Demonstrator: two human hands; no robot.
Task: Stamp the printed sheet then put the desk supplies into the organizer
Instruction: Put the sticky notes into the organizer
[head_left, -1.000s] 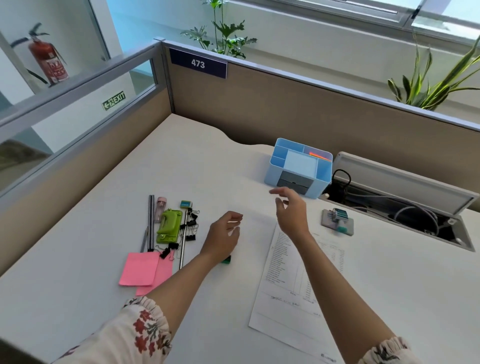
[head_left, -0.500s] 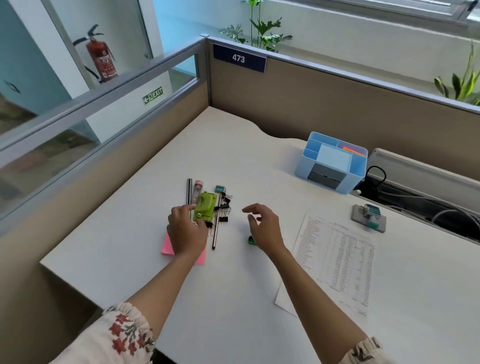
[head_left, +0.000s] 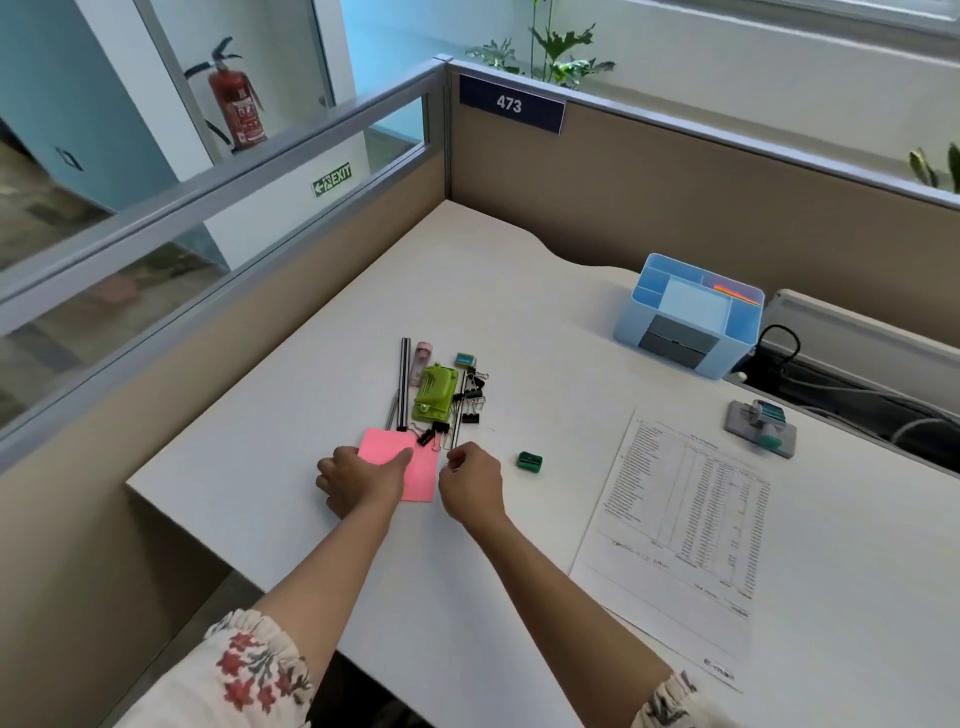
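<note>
Hands: left hand (head_left: 358, 480) flat on pink notes (head_left: 410, 465), right hand (head_left: 470, 486) pinching (what, unclear) beside their edge.

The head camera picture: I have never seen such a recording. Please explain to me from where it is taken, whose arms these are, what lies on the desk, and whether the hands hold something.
There is no machine here. A person wears one wide-angle camera on the head, so you look forward and down along their own two arms.

On the white desk lies a cluster of supplies: pink sticky notes, a green stapler, black binder clips, dark pens and, apart to the right, a small green sharpener. Further right lie the printed sheet and a stamp behind it. The blue organizer stands at the back.

The left hand rests on the pink notes. The right hand is beside them with curled fingers at the lower end of a thin pen; whether it has a grip on it, I cannot tell.
</note>
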